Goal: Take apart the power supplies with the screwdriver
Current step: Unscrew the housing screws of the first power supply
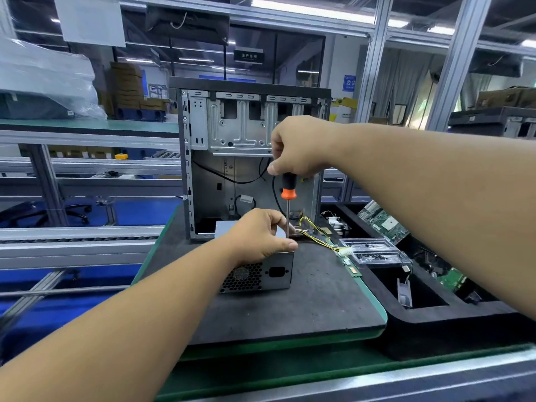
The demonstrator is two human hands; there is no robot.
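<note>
Your right hand point(298, 146) grips the top of the black-and-orange-handled screwdriver point(288, 188), held upright, its thin metal shaft running straight down to the top of the grey metal power supply box point(272, 272). Your left hand point(261, 236) rests on that box's top near edge, fingers curled over it, thumb pressed along the front corner, just beside the shaft. The box sits on the black mat point(304, 300), vent grille and socket facing you. Yellow-and-black wires point(314, 232) trail from its back toward a white plug. Behind it stands the open grey metal computer case point(249, 158), upright. To the right, a clear plastic lidded tray point(374, 252) holds small dark screws, touching the black foam bin point(435, 314) containing green circuit boards.
</note>
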